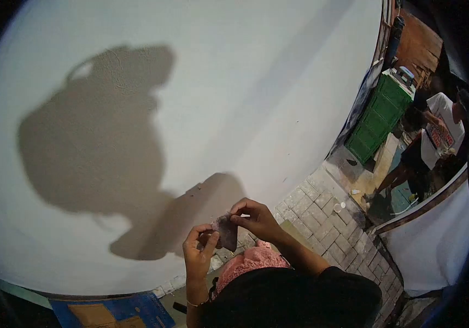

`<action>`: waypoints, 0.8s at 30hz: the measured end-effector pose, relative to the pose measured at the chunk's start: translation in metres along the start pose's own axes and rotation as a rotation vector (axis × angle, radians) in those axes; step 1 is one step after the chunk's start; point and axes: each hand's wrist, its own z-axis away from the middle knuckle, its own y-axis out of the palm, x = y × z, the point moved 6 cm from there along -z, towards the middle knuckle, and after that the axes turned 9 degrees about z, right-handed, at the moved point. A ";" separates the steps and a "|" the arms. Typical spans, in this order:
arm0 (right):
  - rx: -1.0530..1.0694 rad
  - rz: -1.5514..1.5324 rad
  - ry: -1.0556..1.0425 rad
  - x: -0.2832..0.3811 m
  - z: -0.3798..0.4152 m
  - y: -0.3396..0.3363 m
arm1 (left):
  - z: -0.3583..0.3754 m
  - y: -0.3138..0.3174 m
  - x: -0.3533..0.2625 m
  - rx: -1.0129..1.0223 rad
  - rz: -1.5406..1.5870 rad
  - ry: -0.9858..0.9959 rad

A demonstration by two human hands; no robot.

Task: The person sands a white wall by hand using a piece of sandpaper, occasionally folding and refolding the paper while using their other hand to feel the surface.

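Observation:
Between my two hands is a small dark grey-brown sheet that looks like a piece of sandpaper (228, 234), with a paler, speckled upper edge. My left hand (200, 246) pinches its left side between thumb and fingers. At the upper right corner, my right hand (256, 218) grips it with thumb and forefinger. Both hands are in front of my body, close to a broad white wall (256, 136). The sheet's far face is hidden from me.
My shadow (103, 136) falls across the wall. Below are grey paving bricks (327, 229), a pink cloth (251, 262) by my body and a blue board (109, 311). At right, another person (442, 131) is near a green crate (379, 117) and a white sheet (431, 240).

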 end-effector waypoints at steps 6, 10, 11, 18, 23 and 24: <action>0.067 -0.042 -0.003 0.006 0.006 0.007 | -0.003 -0.008 -0.012 -0.041 0.011 0.108; 0.153 0.026 0.022 0.011 0.005 0.015 | 0.000 -0.009 -0.017 -0.033 0.029 0.131; 0.208 0.048 0.051 0.014 0.004 0.018 | 0.001 -0.007 -0.023 -0.025 0.010 0.144; 0.443 -0.081 0.137 0.025 0.007 0.030 | 0.016 -0.002 -0.047 -0.167 0.029 0.228; 0.469 -0.093 0.054 0.048 -0.009 0.041 | 0.023 -0.002 -0.061 -0.237 0.022 0.352; 0.437 -0.076 0.011 0.051 -0.011 0.044 | 0.025 -0.004 -0.063 -0.278 0.020 0.311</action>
